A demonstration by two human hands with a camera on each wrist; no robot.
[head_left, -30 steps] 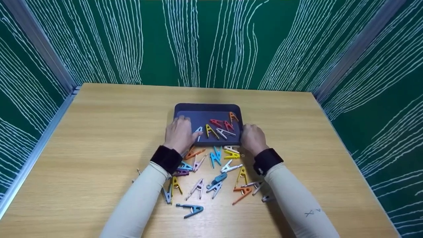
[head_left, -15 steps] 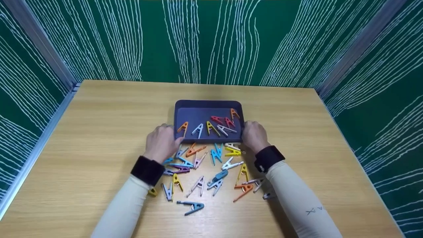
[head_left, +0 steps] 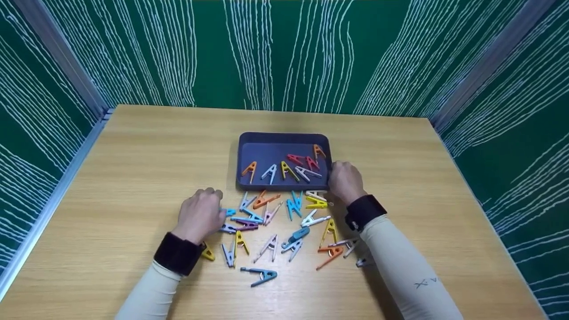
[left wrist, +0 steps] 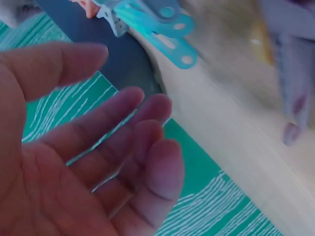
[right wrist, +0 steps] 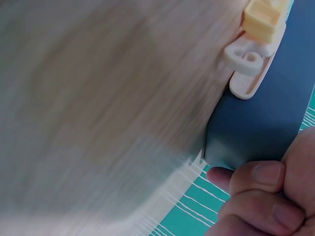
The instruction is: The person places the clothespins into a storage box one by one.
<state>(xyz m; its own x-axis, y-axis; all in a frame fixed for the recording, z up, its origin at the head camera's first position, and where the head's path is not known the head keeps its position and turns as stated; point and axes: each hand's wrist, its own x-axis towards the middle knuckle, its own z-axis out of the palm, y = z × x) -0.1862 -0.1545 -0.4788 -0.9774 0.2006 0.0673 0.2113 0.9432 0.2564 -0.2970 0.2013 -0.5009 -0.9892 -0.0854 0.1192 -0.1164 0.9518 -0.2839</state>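
Observation:
A dark tray (head_left: 284, 138) lies mid-table with several clothespins inside, among them an orange clothespin (head_left: 250, 170) and a yellow clothespin (head_left: 289, 171). My right hand (head_left: 346, 181) is at its front right corner; in the right wrist view the curled fingers (right wrist: 268, 174) hold the tray's wall (right wrist: 261, 128). Left of the scattered clothespins hovers my left hand (head_left: 200, 215), holding nothing, its fingers (left wrist: 78, 128) spread loosely and slightly bent. A light blue clothespin (head_left: 229, 212) shows right beside that hand, partly hidden by it.
Several clothespins lie loose in front of the tray, including a grey-blue clothespin (head_left: 262, 275) nearest me and an orange clothespin (head_left: 331, 255) by the right forearm. The wooden table (head_left: 133, 178) is bounded by green walls (head_left: 213, 53) with white lines.
My left hand has drawn back from the tray's left side, moving left and toward me; an orange clothespin now shows in the tray where it was. The right hand has stayed at the tray.

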